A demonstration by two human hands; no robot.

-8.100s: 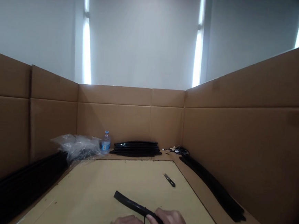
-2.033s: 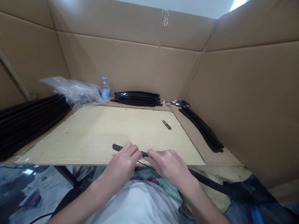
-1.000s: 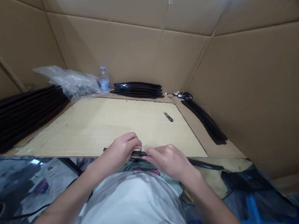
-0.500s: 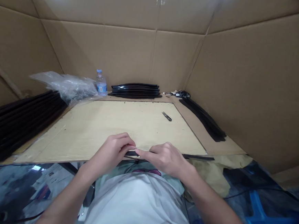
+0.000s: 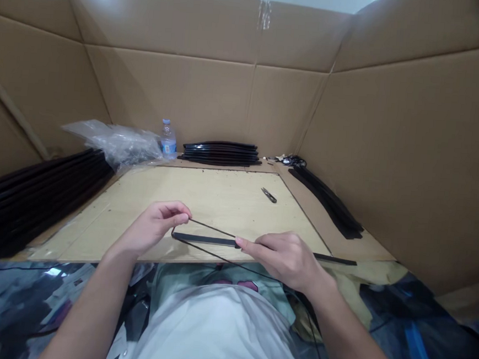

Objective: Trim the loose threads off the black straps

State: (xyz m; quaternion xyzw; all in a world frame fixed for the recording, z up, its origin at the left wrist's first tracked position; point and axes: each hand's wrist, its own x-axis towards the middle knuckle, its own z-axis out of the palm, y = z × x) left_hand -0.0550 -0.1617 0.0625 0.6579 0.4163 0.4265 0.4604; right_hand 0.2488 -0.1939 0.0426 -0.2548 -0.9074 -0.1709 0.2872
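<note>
The left hand pinches a black cord between its fingers, seemingly to tension it; the right hand grips a black strip, apparently to steady it.

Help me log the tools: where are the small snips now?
In the head view, the snips lie on the pale board, right of its middle, beyond the right grip and left of the black strips by the right cardboard wall.
</note>
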